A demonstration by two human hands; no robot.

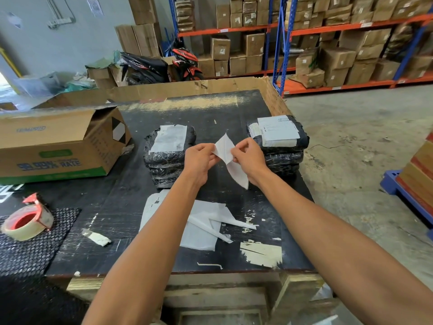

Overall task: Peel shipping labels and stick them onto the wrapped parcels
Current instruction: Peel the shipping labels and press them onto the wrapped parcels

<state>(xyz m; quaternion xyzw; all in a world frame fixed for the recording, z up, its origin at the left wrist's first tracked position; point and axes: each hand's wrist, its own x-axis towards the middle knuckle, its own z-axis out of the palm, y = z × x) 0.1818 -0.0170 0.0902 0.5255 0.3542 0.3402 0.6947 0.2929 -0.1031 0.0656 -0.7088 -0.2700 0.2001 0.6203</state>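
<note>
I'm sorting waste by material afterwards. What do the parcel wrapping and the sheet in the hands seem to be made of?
The parcels look wrapped in black plastic film, glossy and crinkled, with light glinting off the folds. The sheet pinched by the left hand and right hand looks like thin white matte paper, probably label and backing; it curls and bends.

**Even indoor light, wide-angle bend at the edges**

The scene is bright and evenly lit, with soft, faint shadows under the forearms on the dark table [234, 109]. A strong white glow burns out the far left edge, where daylight seems to enter. The worn table top shows dull sheen. The centre is fairly sharp, though print on the label [225, 148] is unreadable. The shelves [328, 26] bow and lean toward the corners, and the distant boxes [337, 57] look soft and smeared.
</note>
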